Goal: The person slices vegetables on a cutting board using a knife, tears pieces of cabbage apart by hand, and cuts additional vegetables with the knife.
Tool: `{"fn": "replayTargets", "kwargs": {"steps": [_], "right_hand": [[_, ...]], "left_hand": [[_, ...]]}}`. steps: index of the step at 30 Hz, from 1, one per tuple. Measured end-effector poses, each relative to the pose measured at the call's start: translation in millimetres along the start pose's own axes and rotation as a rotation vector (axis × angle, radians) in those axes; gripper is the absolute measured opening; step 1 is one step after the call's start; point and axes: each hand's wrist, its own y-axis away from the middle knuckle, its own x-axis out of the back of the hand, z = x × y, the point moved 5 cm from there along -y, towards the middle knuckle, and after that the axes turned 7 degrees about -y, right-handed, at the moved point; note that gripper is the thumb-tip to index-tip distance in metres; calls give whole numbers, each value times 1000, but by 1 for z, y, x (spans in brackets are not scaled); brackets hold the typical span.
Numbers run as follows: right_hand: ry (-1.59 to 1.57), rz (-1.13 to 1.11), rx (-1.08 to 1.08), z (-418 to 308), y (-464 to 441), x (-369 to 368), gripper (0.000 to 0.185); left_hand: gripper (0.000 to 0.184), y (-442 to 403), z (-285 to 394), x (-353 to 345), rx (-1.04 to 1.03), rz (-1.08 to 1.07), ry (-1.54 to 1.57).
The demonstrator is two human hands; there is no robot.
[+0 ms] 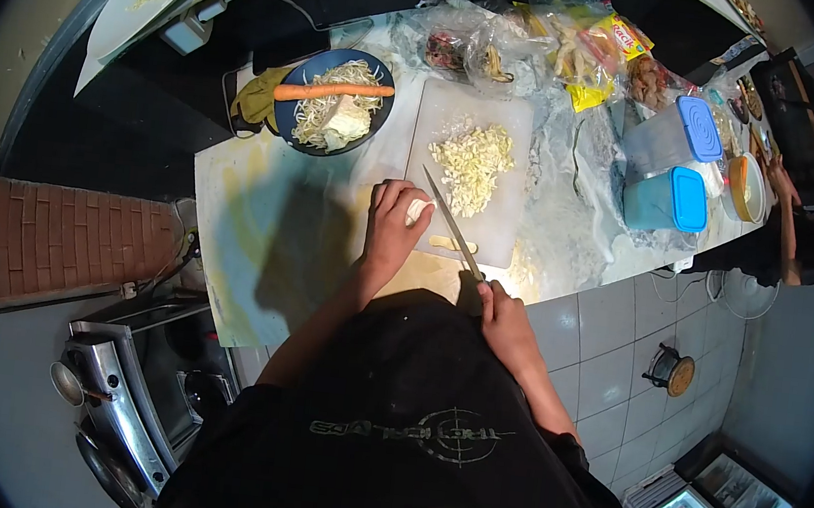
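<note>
A white cutting board (512,196) lies on the marble-patterned table, with a heap of chopped pale vegetable (476,167) on it. My left hand (394,218) is closed around a whitish piece (417,211) at the board's lower left edge. In my right hand (503,319) is the handle of a long knife (452,224). Its blade points up and to the left across the board, with the tip near the chopped heap and a short distance from the whitish piece. Beyond my left hand, a dark blue plate (288,127) holds a carrot (335,93), bean sprouts and a pale chunk.
Plastic bags (483,49) and a yellow packet (590,95) lie behind the board. Blue-lidded containers (653,199) and an orange-rimmed tub (739,188) stand at the right. Another person's arm (787,210) shows at the far right. A stove (114,402) stands at lower left.
</note>
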Motion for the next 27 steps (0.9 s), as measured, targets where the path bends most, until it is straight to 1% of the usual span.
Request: {"fn": "replayTargets", "kwargs": {"steps": [10, 14, 22, 27], "right_hand": [[-8, -8, -40, -1, -2, -4, 40], [-3, -5, -20, 3, -4, -7, 40], [120, 19, -6, 2, -12, -12, 38], [68, 6, -9, 5, -5, -1, 40]], "left_hand": [[14, 0, 1, 0, -26, -3, -16], [13, 0, -1, -1, -25, 5, -15], [11, -1, 1, 1, -18, -7, -13], [9, 0, 2, 2, -23, -13, -4]]}}
